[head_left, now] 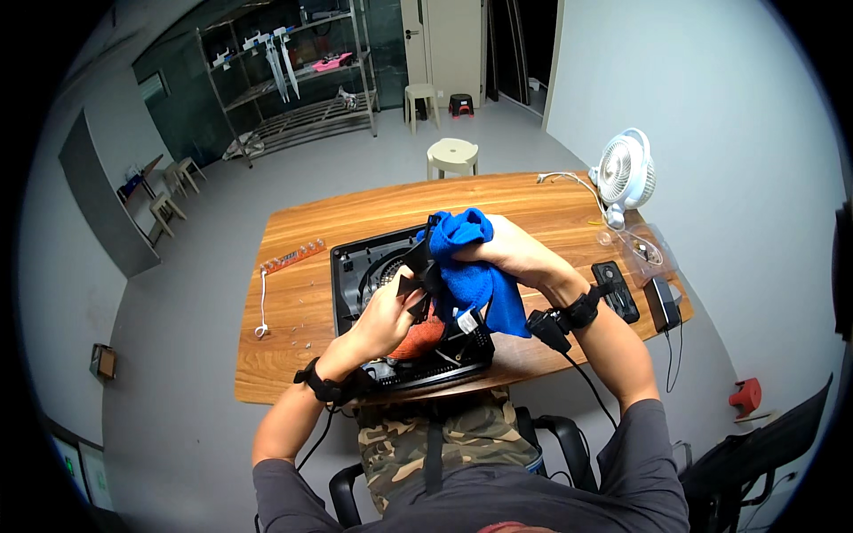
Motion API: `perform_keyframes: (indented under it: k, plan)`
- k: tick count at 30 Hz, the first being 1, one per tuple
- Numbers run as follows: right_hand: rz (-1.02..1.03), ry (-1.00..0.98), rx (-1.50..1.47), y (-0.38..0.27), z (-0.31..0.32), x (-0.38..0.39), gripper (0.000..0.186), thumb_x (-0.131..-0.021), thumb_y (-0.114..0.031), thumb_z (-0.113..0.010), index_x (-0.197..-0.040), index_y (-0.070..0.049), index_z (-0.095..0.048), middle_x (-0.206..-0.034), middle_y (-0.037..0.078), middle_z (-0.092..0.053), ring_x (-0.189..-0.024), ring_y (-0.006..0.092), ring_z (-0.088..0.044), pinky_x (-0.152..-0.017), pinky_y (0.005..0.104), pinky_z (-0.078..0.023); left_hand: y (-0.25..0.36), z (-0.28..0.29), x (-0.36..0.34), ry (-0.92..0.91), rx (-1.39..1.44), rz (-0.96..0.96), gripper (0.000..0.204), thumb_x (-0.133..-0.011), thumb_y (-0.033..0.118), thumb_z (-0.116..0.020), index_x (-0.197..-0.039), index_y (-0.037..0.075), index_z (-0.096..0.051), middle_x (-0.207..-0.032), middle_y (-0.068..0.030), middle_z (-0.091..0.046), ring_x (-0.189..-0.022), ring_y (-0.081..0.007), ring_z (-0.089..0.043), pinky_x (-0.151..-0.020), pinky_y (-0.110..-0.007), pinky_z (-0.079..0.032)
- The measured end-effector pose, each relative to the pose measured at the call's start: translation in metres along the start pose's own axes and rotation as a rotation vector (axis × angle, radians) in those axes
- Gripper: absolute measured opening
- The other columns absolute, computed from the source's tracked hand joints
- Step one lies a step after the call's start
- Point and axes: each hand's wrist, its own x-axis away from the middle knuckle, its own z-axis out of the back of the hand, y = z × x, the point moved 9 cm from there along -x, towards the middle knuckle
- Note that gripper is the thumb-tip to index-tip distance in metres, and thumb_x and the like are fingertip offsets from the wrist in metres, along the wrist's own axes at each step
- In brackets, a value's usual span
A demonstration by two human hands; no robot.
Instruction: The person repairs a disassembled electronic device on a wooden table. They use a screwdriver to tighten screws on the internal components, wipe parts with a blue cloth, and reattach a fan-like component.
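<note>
My left hand (382, 315) is closed on a black bladed part, which looks like a fan impeller (426, 277), held up over the table. My right hand (515, 250) grips a bunched blue cloth (487, 293) and presses it against the part's upper right side. Part of the impeller is hidden behind the cloth and my fingers. Below both hands lies an opened black appliance housing (336, 284), with a round vented area inside it. A reddish-orange cloth (419, 339) rests in the housing, just beneath the impeller.
The wooden table (391, 202) carries an orange strip (293, 257) with a white cable at left. On the right are a white desk fan (626, 173), a black case (615, 291), a black box (663, 304) and clear plastic packaging (647, 256). A stool (453, 156) stands beyond.
</note>
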Motion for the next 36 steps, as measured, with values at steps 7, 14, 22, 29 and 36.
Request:
perform_keyframes:
  k: [7,14,22,29,36]
  plan:
    - [0.024,0.095,-0.033,0.008,0.005,0.006,0.035,-0.087,-0.012,-0.077,-0.117,0.001,-0.066,-0.111,0.006,-0.070,-0.099,0.0138,-0.066,-0.091,0.0314,-0.055,-0.003,-0.002,0.008,-0.078,0.093,0.012,0.012,-0.099,-0.003,-0.047,-0.108,-0.001,-0.054,-0.094,-0.0144,-0.053,-0.081,-0.0284,-0.054,-0.080,-0.037,-0.048]
    - [0.093,0.303,-0.411,0.004,0.034,0.010,0.037,-0.098,-0.017,-0.067,-0.128,0.003,-0.059,-0.116,0.014,-0.069,-0.103,0.0214,-0.071,-0.093,0.0356,-0.060,-0.008,0.011,0.017,0.057,0.354,0.144,0.021,-0.101,-0.001,-0.045,-0.120,0.000,-0.053,-0.098,-0.0066,-0.057,-0.083,-0.0160,-0.055,-0.076,-0.032,-0.050]
    - [0.027,0.069,-0.340,0.006,-0.020,0.004,0.047,-0.099,-0.025,-0.070,-0.136,-0.001,-0.054,-0.125,0.010,-0.063,-0.113,0.0162,-0.063,-0.100,0.0329,-0.054,-0.007,0.013,0.014,0.100,0.434,0.109,0.028,-0.105,0.001,-0.044,-0.132,0.003,-0.048,-0.102,-0.0018,-0.057,-0.090,-0.0100,-0.053,-0.081,-0.028,-0.048]
    - [0.048,0.071,-0.134,0.012,-0.027,0.000,0.041,-0.092,-0.016,-0.077,-0.126,-0.002,-0.061,-0.116,0.006,-0.067,-0.106,0.0131,-0.063,-0.096,0.0312,-0.052,-0.003,0.014,0.012,0.087,0.179,0.083,0.024,-0.104,0.002,-0.046,-0.126,0.000,-0.053,-0.107,-0.0092,-0.060,-0.095,-0.0175,-0.056,-0.086,-0.031,-0.047]
    - [0.063,0.137,-0.214,0.016,-0.029,0.001,0.037,-0.090,-0.012,-0.078,-0.123,0.000,-0.064,-0.113,0.006,-0.069,-0.102,0.0132,-0.064,-0.092,0.0314,-0.054,-0.012,0.011,0.022,0.143,0.300,0.136,0.020,-0.104,0.003,-0.045,-0.120,-0.001,-0.057,-0.106,-0.0086,-0.058,-0.096,-0.0189,-0.053,-0.088,-0.032,-0.046]
